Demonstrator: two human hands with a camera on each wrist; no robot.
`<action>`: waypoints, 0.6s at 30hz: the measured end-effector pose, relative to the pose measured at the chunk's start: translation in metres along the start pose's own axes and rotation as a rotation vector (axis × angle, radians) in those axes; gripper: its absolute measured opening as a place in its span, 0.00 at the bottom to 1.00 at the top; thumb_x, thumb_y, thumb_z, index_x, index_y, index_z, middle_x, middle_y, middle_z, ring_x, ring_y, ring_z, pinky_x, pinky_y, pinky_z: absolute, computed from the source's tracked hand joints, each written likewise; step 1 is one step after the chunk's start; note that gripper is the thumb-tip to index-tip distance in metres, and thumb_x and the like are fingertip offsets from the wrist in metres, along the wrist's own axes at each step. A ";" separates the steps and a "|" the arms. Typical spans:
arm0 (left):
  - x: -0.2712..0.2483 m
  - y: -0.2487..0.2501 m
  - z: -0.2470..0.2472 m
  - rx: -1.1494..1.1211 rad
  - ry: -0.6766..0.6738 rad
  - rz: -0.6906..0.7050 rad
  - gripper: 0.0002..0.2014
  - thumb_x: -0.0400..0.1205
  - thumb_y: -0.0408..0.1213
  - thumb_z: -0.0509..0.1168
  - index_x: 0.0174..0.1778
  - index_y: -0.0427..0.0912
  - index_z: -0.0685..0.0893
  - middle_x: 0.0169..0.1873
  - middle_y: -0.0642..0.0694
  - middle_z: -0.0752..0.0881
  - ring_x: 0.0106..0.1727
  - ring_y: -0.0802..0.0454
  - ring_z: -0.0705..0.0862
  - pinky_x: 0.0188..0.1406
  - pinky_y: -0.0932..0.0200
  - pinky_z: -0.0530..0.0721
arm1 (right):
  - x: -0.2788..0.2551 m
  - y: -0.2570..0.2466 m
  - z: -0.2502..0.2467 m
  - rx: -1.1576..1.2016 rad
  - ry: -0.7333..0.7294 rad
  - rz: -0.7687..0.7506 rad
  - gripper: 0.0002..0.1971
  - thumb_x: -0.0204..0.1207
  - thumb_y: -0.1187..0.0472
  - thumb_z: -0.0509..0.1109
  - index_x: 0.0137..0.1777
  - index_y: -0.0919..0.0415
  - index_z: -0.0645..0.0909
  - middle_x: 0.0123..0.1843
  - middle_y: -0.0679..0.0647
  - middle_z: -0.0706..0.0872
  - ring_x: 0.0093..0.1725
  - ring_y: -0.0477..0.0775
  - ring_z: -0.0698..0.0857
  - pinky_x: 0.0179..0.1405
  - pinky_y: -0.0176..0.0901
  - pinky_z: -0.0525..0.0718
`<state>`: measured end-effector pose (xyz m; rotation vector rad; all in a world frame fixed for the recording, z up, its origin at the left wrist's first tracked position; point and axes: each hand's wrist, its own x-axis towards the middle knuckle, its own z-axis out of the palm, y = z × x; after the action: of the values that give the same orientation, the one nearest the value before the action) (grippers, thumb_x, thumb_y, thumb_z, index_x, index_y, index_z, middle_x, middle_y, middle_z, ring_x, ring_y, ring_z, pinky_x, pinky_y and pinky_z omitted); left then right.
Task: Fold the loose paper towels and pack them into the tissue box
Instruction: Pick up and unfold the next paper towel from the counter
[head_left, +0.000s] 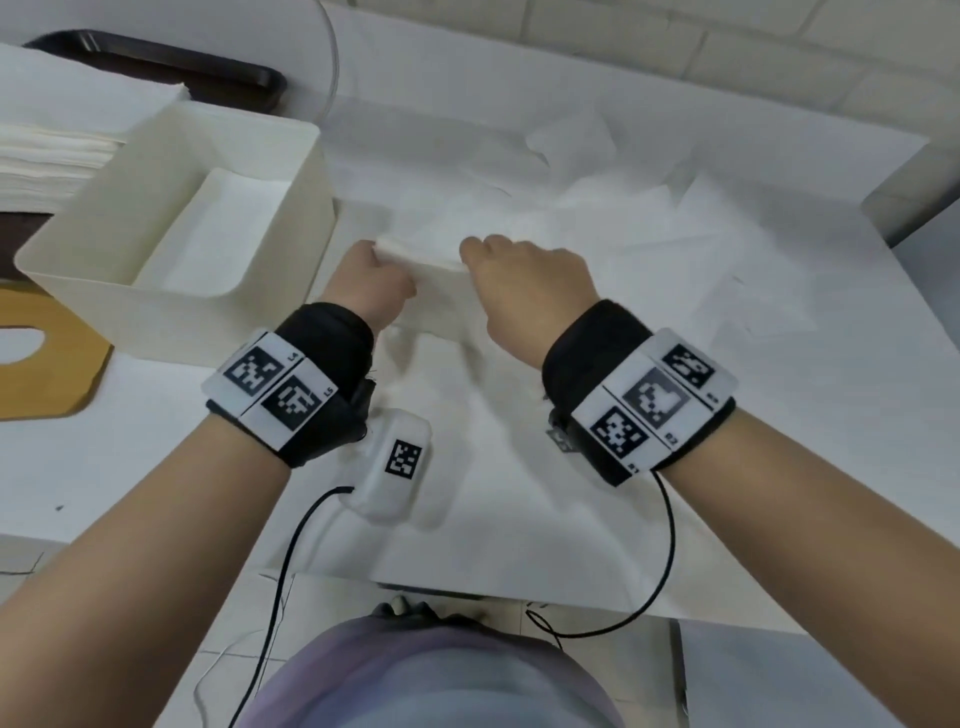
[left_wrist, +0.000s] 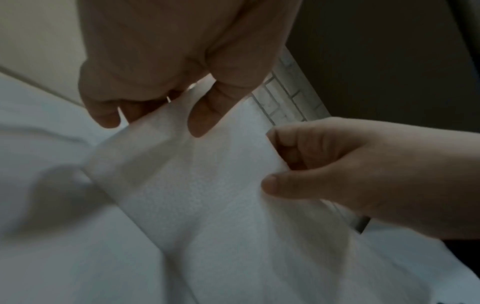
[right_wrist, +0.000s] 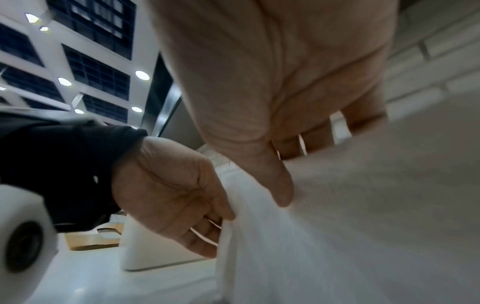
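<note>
A white table (head_left: 675, 467) fills most of the head view, covered in white sheeting. Loose paper towels (head_left: 649, 208) lie scattered and overlapping across its upper right. At the upper left of the frame sits the tissue box (head_left: 291, 171), an open cream tub with folded white paper lying flat in its bottom. Behind it, at the far left edge, is a tall stack of white sheets (head_left: 57, 150), and beyond that the corner of a dark tray (head_left: 208, 73). A tan wooden lid (head_left: 57, 353) with an oval slot lies flat on the table at the left edge, just below the box.

In the middle of the frame the 2 hands hold 1 paper towel (head_left: 431, 260) up off the table, just right of the box. The left hand (head_left: 374, 286) pinches its left edge between thumb and curled fingers; the left wrist view shows this plainly. The right hand (head_left: 524, 280) pinches the right edge, thumb on the near face and fingers curled behind. The towel hangs down between them in soft folds. Both wrists wear black bands with square printed markers.
</note>
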<state>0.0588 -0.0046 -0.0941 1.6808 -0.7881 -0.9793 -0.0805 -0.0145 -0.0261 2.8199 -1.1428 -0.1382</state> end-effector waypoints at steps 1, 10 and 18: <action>-0.001 -0.001 0.000 0.031 -0.003 -0.017 0.18 0.70 0.26 0.58 0.57 0.30 0.79 0.54 0.35 0.82 0.60 0.39 0.79 0.58 0.52 0.76 | 0.001 -0.002 0.005 0.012 -0.034 0.005 0.20 0.75 0.74 0.53 0.68 0.63 0.65 0.57 0.60 0.76 0.44 0.59 0.73 0.27 0.44 0.58; -0.005 0.001 -0.001 -0.174 0.125 -0.063 0.31 0.74 0.39 0.69 0.69 0.39 0.63 0.64 0.40 0.76 0.67 0.42 0.77 0.71 0.48 0.73 | 0.013 0.013 0.008 0.328 0.001 0.116 0.19 0.76 0.74 0.52 0.66 0.64 0.63 0.41 0.51 0.68 0.29 0.50 0.66 0.24 0.41 0.61; -0.025 0.019 0.000 -0.030 0.021 0.064 0.19 0.82 0.39 0.60 0.67 0.40 0.65 0.46 0.55 0.79 0.46 0.58 0.80 0.51 0.57 0.80 | 0.021 0.020 0.015 1.242 -0.059 0.279 0.12 0.82 0.65 0.52 0.64 0.57 0.59 0.63 0.66 0.79 0.56 0.65 0.82 0.54 0.55 0.80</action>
<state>0.0466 0.0114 -0.0697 1.6276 -0.8053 -0.9238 -0.0811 -0.0436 -0.0398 3.4961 -2.1795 0.7844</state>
